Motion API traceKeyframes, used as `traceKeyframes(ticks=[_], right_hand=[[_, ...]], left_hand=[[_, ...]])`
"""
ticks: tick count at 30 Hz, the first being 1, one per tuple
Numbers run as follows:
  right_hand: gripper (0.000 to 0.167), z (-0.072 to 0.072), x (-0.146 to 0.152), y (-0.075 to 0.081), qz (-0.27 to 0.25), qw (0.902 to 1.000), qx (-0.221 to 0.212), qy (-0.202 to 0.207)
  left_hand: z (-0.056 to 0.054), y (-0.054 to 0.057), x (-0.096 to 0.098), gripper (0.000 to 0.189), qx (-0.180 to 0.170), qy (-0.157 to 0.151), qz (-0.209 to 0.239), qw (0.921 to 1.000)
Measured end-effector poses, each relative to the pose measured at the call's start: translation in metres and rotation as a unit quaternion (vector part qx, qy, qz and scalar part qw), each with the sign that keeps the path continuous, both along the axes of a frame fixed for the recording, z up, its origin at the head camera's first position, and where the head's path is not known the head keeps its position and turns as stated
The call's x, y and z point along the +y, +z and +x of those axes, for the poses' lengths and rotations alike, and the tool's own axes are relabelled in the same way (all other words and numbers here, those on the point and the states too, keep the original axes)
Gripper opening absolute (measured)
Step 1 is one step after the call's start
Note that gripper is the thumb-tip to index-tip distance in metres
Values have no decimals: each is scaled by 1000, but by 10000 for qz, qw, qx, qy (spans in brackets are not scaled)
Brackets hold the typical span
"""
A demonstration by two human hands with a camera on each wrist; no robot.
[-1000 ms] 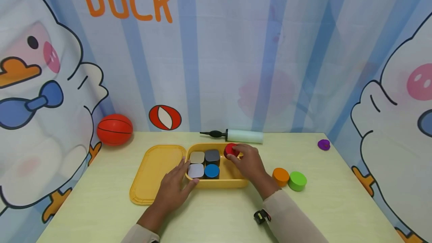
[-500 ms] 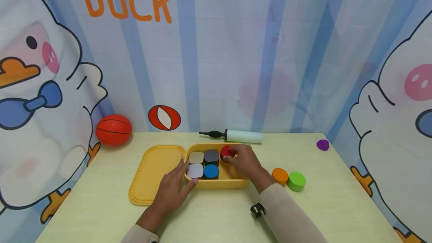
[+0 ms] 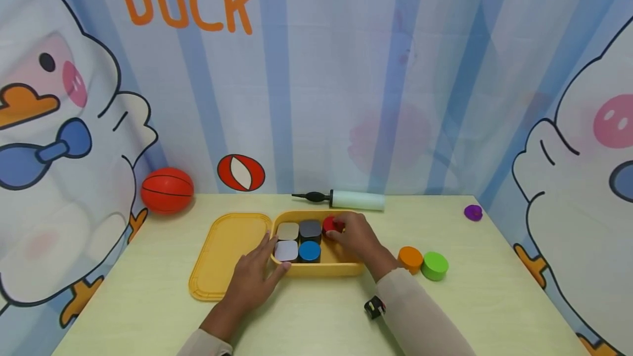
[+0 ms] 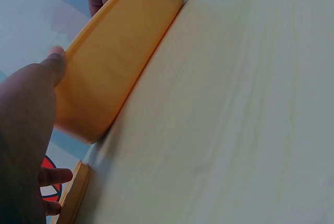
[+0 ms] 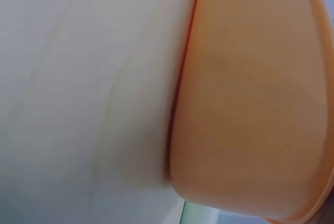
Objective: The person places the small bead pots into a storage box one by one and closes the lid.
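My right hand reaches into the yellow box and pinches a red round block low inside it, at the back. Left of the red block sit a dark grey block, a beige block, a white block and a blue round block. With fingers extended, my left hand rests against the box's left end, the thumb at the front rim. In the left wrist view that thumb touches the rim. The right wrist view shows the box's outer wall, the right hand mostly hidden.
A yellow lid lies left of the box. On the right stand an orange round block and a green round block. Behind are a hand pump and a red ball. A small purple item lies far right.
My right hand has moved slightly left and lowered the red round block into the box beside the dark grey block. My left hand has stayed at the box's left end.
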State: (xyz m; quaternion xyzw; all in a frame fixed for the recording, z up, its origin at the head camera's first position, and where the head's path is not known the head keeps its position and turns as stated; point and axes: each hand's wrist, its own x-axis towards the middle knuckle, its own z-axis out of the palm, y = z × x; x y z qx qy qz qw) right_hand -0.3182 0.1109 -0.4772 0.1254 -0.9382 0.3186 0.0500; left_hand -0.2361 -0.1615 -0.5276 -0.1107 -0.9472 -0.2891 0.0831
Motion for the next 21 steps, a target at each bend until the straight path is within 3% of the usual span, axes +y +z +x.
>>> traceKeyframes(ticks=[21], right_hand=[[20, 1, 0, -2, 158, 9995, -226, 145]], left_hand=[[1, 3, 1, 82, -7, -27, -25, 10000]])
